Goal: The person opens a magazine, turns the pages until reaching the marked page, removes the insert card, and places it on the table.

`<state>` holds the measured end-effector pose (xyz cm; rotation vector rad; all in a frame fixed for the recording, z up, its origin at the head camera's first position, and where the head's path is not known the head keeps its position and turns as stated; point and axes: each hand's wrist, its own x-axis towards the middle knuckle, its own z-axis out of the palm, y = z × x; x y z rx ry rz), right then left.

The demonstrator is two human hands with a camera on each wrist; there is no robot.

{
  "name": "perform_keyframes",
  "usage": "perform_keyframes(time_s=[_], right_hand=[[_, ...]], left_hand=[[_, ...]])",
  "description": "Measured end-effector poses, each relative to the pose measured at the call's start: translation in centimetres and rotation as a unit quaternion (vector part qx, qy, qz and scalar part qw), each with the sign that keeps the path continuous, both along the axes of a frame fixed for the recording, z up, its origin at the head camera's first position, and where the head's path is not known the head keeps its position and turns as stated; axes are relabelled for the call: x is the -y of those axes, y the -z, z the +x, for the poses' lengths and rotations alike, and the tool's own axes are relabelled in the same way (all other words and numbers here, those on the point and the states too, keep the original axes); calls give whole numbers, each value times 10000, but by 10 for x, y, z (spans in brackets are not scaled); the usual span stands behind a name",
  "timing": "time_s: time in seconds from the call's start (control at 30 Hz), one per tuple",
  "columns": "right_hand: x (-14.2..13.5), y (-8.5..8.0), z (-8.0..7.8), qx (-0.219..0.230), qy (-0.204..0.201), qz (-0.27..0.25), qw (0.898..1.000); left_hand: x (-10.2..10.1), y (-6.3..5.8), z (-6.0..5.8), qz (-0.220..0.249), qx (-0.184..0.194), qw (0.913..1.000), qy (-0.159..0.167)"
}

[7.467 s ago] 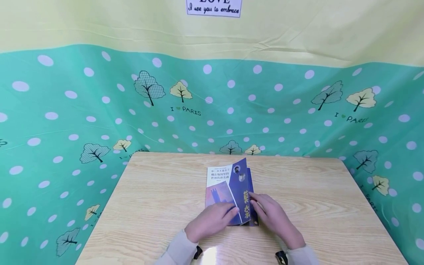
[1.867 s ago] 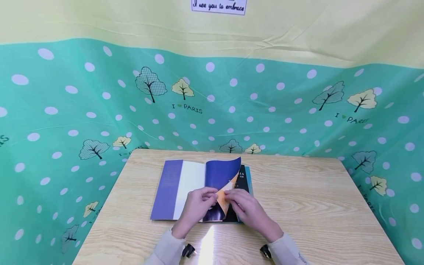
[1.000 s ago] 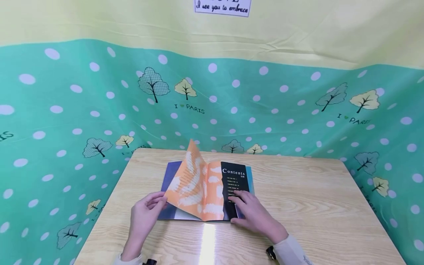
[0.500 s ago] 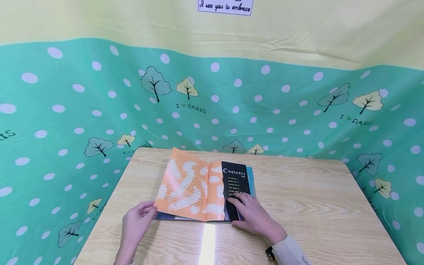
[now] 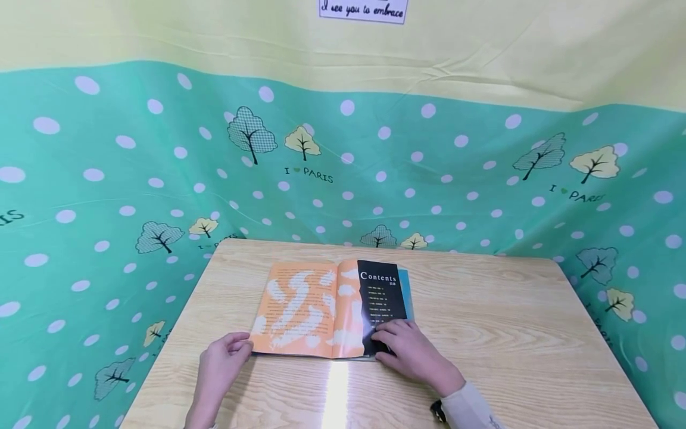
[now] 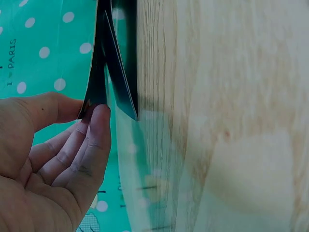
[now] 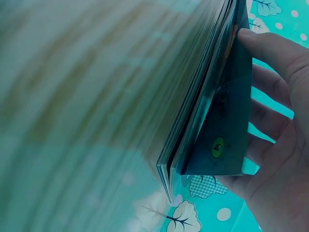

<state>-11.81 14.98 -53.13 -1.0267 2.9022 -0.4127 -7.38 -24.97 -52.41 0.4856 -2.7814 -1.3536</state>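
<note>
An open book (image 5: 300, 310) lies on the table, an orange and white page on its left and a black "Contents" page (image 5: 382, 298) on its right. My left hand (image 5: 222, 360) holds the lower left corner of the orange page. In the left wrist view, the left hand (image 6: 63, 150) pinches the sheet's edge between thumb and fingers. My right hand (image 5: 412, 351) is over the black page's lower right. In the right wrist view, the right hand (image 7: 275, 116) has its thumb on the near face of a dark sheet (image 7: 219, 130) and its fingertips hidden behind it.
A wooden table (image 5: 482, 333) bears the book and shows a bright light reflection (image 5: 336, 393) in front of it. Green polka-dot cloth (image 5: 407, 179) hangs behind and at both sides. A blue-green strip (image 5: 406, 292) shows past the book's right edge.
The book went from closed-looking to open at the contents. My left hand carried the orange page over to the left and lowered it flat. My right hand shifted slightly down the black page.
</note>
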Motion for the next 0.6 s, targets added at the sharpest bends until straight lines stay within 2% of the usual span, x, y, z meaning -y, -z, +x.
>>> perform_keyframes(time_s=[0.17,0.3,0.47,0.6], right_hand=[[-2,-2,0,-91,3,-172,9998],[-9,-3,0,-39,156,-384,9991],[-22,-6,-1,-115,447,-820,9956],[-31,-9,-1,-189,626,-1269,9898]], left_hand=[[0,2,0,-77,-78,9999,52],[0,3,0,-162,-136,9997,134],[-3,1,-2,-364,-228,9989,200],[-9,-2,-7,-333,-392,9984,229]])
